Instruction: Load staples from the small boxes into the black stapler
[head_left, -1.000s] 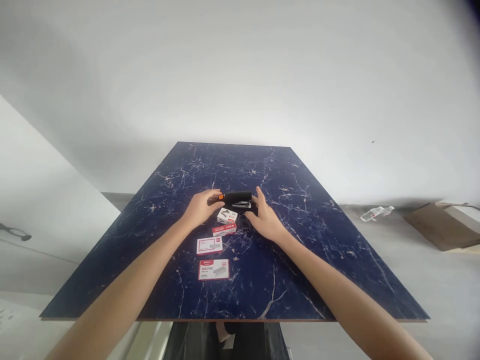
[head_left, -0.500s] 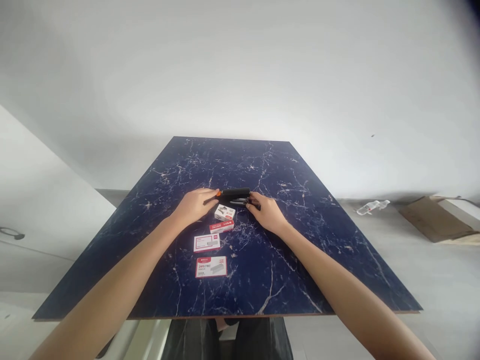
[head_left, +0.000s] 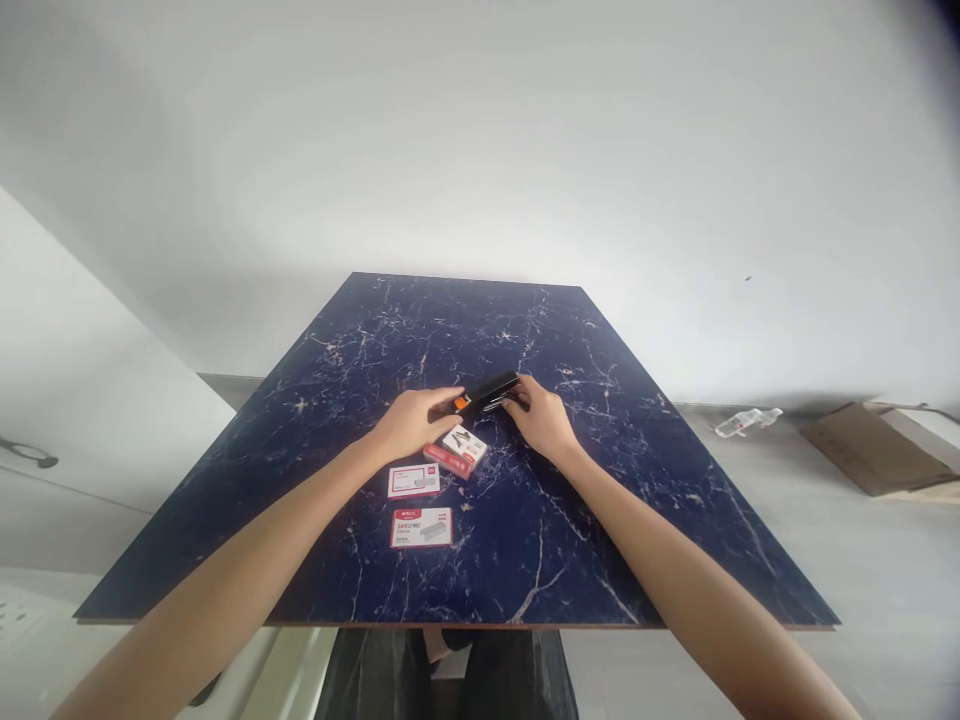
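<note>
A black stapler [head_left: 491, 388] with an orange part at its left end lies tilted between my two hands, its right end farther from me. My left hand [head_left: 411, 422] pinches the orange end between thumb and fingers. At the other end my right hand [head_left: 541, 418] grips the stapler, fingers curled round it. Just below my left thumb, a small white box [head_left: 464, 443] rests against a red-and-white staple box [head_left: 442, 460]. Nearer to me lie a flat white box with a red frame [head_left: 413, 481] and a larger staple box marked 24/6 [head_left: 421, 528].
Everything sits on a dark blue marble-patterned table [head_left: 600, 540], its far edge by a white wall. To the right on the floor are a clear plastic bottle [head_left: 746, 421] and an open cardboard box [head_left: 874, 445].
The stapler has turned, its left end coming toward me and rightward with my left hand. The small white box has shifted right and nearer, against the red-and-white box, which has turned.
</note>
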